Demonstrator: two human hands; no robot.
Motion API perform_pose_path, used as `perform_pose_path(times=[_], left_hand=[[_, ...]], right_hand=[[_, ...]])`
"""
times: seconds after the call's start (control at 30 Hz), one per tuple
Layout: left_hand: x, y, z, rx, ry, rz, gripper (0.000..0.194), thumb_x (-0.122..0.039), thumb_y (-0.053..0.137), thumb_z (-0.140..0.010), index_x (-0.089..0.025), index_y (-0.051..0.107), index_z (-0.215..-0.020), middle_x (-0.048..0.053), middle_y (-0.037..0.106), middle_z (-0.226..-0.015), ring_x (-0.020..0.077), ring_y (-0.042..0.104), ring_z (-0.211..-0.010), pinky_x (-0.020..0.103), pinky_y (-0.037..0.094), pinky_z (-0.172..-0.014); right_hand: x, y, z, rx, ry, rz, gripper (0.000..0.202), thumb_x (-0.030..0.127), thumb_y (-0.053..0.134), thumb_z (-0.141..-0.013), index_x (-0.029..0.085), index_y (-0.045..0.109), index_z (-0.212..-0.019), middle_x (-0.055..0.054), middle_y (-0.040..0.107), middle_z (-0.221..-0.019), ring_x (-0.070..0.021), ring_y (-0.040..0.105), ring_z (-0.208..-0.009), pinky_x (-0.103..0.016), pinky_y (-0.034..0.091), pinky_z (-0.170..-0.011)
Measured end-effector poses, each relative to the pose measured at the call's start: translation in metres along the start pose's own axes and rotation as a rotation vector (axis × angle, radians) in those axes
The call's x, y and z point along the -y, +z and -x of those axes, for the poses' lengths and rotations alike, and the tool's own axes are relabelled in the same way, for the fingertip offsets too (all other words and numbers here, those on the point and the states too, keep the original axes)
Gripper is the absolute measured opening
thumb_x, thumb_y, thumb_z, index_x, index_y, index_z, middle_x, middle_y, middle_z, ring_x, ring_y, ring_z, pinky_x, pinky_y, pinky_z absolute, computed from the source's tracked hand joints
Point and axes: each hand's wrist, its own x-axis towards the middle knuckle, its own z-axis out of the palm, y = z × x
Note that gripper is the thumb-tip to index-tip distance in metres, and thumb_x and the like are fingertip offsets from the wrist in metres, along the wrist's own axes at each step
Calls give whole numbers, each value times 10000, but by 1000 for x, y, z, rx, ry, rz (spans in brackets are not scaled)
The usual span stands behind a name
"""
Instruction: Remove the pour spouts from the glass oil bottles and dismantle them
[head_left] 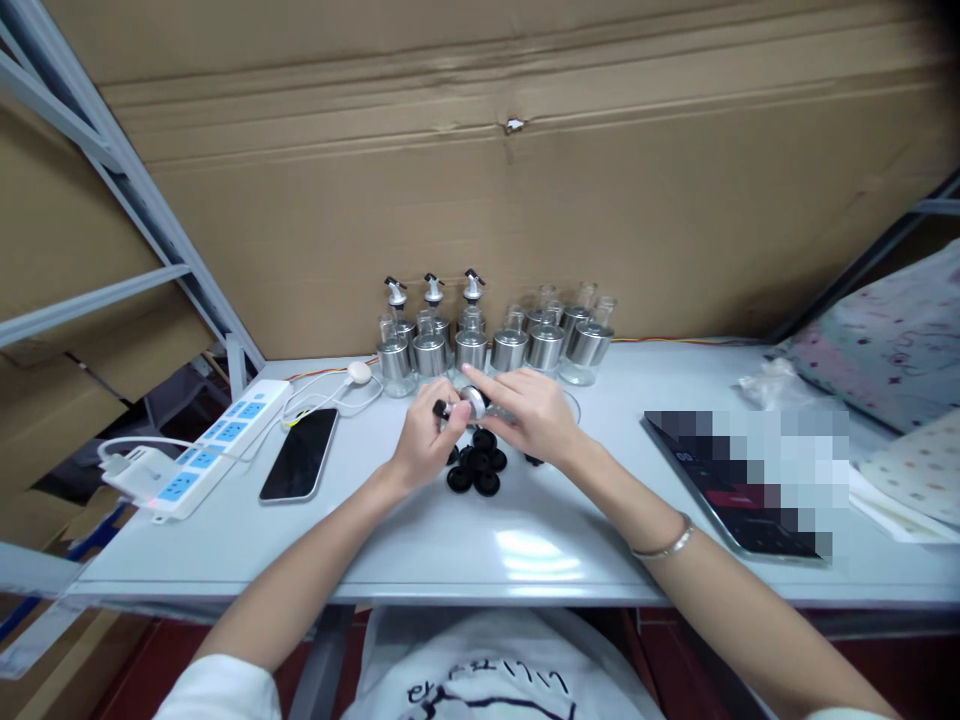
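Note:
My left hand (429,432) is closed around a pourer spout (472,403), silver with a black tip, held sideways above the table. My right hand (536,408) curls over a glass bottle lying on its side, mostly hidden by the fingers; its clear rounded base (576,408) shows past the knuckles. The spout's inner end meets the bottle's neck area between both hands, but fingers cover the joint. Just below lies a heap of black round stoppers (478,462). Behind my hands stand several glass bottles with steel sleeves (471,350); three at the back left carry pourer spouts (433,290).
To the left lie a phone (300,455) and a white power strip (217,450) with cables. A tablet (735,490) rests at right, beside crumpled clear plastic (776,385) and patterned fabric (892,320). A cardboard wall (480,220) closes off the table's back.

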Motion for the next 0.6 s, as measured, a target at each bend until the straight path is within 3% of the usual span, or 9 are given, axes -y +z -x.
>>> perform_pose_path(times=[0.13,0.2,0.27,0.43,0.6], left_hand=[[-2,-8,2,-53,215,-161,358,-422,305,-950,-210,370,-670,10,512,-663,152,479,-666,333,381,-723],[2,-12,2,1,362,-271,300,-368,341,-946,-206,419,-706,15,571,-705,151,511,-686,349,366,-768],[9,-13,1,65,447,-358,243,-324,373,-940,-201,455,-747,24,619,-764,151,539,-717,353,352,-801],[29,-11,1,132,325,-412,224,-322,366,-951,-188,486,-817,39,657,-820,153,572,-757,350,350,-838],[33,-11,1,200,250,-441,248,-358,355,-953,-183,508,-867,53,674,-874,167,586,-793,361,339,-856]], right_hand=[[-12,-4,-7,-288,328,-147,359,439,479,-905,246,554,-1198,-25,626,-777,-174,587,-671,-318,472,-663],[-22,-6,-15,-469,500,-197,300,460,445,-914,245,560,-1089,-26,602,-791,-171,592,-672,-322,482,-659],[-34,-6,-25,-572,586,-201,306,483,387,-928,238,529,-1044,-21,573,-774,-168,594,-664,-324,483,-655],[-68,7,-46,-579,650,-178,324,493,313,-941,224,478,-1016,-18,555,-764,-157,596,-676,-304,476,-674],[-86,32,-44,-566,677,-212,331,495,318,-935,204,470,-976,-15,562,-743,-157,588,-673,-290,456,-685]])
